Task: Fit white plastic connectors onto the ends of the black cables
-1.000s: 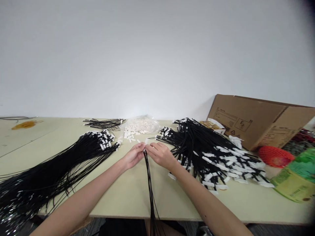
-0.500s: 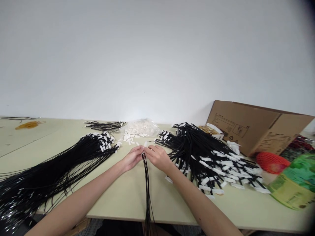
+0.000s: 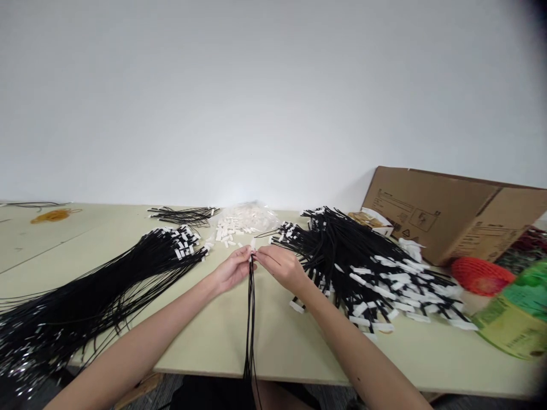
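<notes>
My left hand (image 3: 231, 271) and my right hand (image 3: 280, 266) meet at mid-table, fingertips pinched together on the top end of a thin bundle of black cords (image 3: 250, 319) that hangs down over the table's front edge. A small white tag (image 3: 253, 244) sticks up between the fingertips. Just beyond the hands lies a clear bag of white tags (image 3: 245, 219) with loose ones spilled in front of it.
A large pile of black cords with white tags (image 3: 106, 287) spreads to the left, another such pile (image 3: 363, 267) to the right. A smaller bundle (image 3: 183, 215) lies at the back. A cardboard box (image 3: 453, 213), an orange net (image 3: 481, 274) and green packaging (image 3: 519, 310) sit far right.
Both hands stay pinched at the cord ends, shifting only slightly. The hanging cords have swung a little left. The view itself moved a bit.
</notes>
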`<state>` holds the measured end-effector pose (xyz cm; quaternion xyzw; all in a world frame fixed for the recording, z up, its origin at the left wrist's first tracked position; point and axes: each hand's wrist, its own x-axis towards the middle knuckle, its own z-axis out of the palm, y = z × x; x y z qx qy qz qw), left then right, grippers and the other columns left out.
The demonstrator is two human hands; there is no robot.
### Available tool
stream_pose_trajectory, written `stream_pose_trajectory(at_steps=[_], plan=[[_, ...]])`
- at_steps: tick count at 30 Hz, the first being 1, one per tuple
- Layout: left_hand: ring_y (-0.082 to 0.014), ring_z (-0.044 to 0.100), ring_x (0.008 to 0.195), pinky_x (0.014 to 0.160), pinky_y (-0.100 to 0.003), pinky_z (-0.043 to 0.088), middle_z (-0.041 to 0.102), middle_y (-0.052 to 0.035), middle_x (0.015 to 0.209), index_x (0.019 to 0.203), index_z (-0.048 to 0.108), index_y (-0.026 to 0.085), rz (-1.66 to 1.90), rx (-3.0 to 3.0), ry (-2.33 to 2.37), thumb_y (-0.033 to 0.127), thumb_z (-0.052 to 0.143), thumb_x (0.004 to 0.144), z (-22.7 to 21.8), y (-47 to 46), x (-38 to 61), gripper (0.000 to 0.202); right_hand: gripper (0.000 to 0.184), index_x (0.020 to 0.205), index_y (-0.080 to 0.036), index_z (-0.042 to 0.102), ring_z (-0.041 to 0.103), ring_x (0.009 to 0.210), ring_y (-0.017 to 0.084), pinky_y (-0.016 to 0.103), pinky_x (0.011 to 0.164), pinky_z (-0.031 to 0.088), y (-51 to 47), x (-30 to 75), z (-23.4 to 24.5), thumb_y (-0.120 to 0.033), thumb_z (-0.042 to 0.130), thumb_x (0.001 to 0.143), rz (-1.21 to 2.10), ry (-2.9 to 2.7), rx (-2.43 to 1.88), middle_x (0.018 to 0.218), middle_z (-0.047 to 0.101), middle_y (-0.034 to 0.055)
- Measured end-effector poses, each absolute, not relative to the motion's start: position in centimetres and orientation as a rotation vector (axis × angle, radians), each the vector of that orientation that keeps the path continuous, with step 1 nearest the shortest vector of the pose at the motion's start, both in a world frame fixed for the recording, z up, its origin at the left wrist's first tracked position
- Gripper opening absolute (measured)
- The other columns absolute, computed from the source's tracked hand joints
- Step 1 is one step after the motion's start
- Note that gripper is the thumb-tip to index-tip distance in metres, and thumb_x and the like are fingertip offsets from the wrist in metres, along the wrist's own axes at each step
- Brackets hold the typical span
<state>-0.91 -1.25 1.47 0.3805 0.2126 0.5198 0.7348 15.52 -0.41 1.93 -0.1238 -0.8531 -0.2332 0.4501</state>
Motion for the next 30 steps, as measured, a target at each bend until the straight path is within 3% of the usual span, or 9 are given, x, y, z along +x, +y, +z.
stream_pose_trajectory(at_steps=[11,22,30], plan=[[-0.0071,0.049,0.060,0.058,-0.020,0.039,0.055,-0.0002,0.069,0.070,0.057,0.011,1.124,0.850,0.466,0.015,0.070,0.064,0.5,-0.7,-1.2,0.015,0.019,0.081,-0.012,0.057,0.058,0.079,0.016,0.029,0.066,0.049,-1.2,15.4,3.2,-0.008,0.039,0.087,-0.838,-2.119,-0.283,0.079,0.063,0.0086],[-0.0074,0.050,0.060,0.060,-0.020,0.040,0.055,-0.0004,0.066,0.066,0.055,0.011,1.149,0.888,0.492,0.017,0.070,0.065,0.5,-0.9,-1.0,0.015,0.022,0.071,-0.015,0.051,0.052,0.065,0.012,0.028,0.059,0.037,-1.3,15.3,2.8,-0.008,0.039,0.088,-0.905,-2.143,-0.331,0.068,0.057,0.0031],[-0.0078,0.051,0.059,0.061,-0.020,0.042,0.055,0.0000,0.063,0.064,0.056,0.011,1.183,0.867,0.500,0.016,0.070,0.065,1.1,-1.4,-0.5,0.015,0.017,0.073,-0.015,0.052,0.051,0.066,0.013,0.027,0.059,0.036,-0.9,15.0,2.1,-0.013,0.044,0.087,-0.870,-2.099,-0.411,0.068,0.057,0.0025]])
